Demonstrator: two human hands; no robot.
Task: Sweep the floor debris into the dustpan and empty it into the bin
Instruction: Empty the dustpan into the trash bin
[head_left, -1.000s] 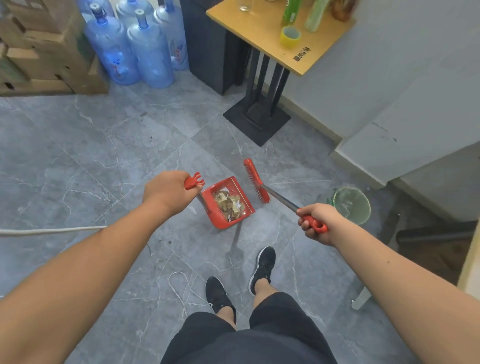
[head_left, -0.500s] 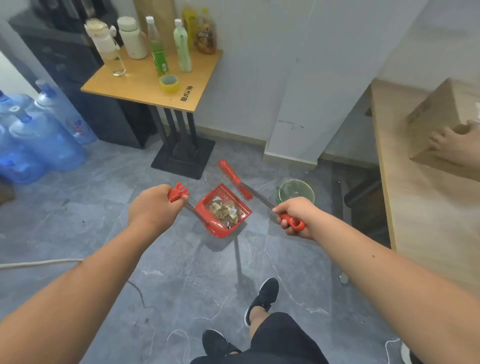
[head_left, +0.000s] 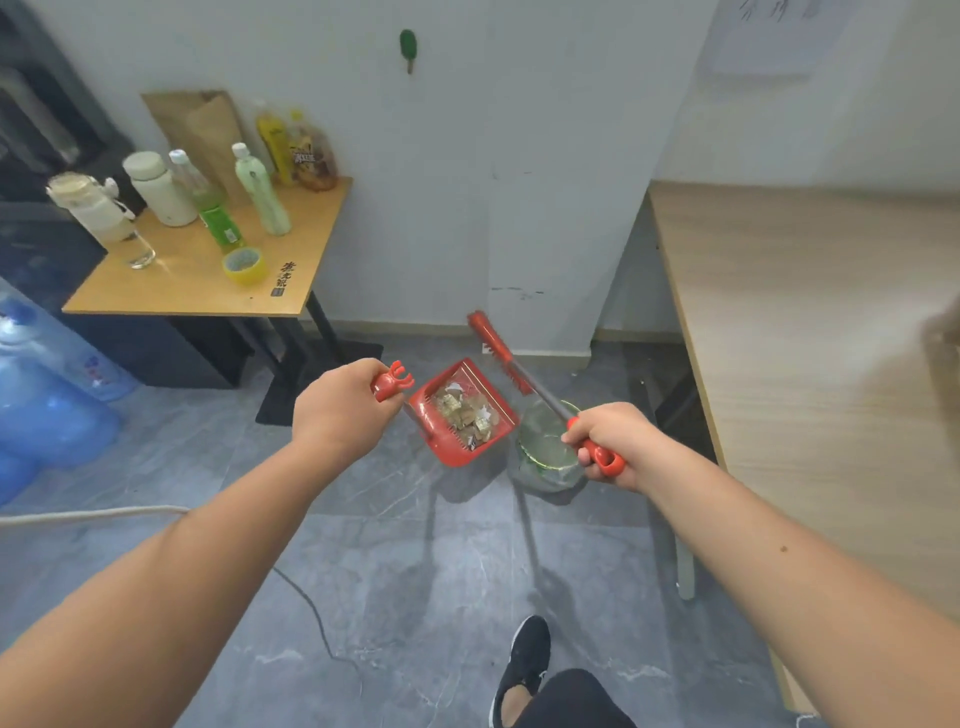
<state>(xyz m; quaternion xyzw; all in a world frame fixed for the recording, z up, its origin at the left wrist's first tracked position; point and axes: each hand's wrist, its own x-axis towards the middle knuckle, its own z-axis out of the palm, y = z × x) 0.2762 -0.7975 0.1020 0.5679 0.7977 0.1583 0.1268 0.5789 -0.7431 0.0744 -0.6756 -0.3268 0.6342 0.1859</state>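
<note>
My left hand (head_left: 345, 410) grips the red handle of the dustpan (head_left: 462, 415), which hangs above the floor and holds a heap of brown and white scraps (head_left: 465, 415). My right hand (head_left: 610, 441) grips the red end of the broom handle; the broom (head_left: 498, 351) points up and away, its red brush head raised near the wall. A small green-rimmed bin (head_left: 545, 457) lined with a clear bag stands on the floor just right of the dustpan, under my right hand.
A small wooden side table (head_left: 208, 280) with bottles and a tape roll stands at left, blue water jugs (head_left: 47, 405) beside it. A long wooden desk (head_left: 810, 364) fills the right. A cable (head_left: 311, 608) crosses the grey tile floor. My shoe (head_left: 524, 660) is below.
I have stepped toward the bin and my view has tilted up. The loaded dustpan and the broom have moved with my hands to right beside the bin.
</note>
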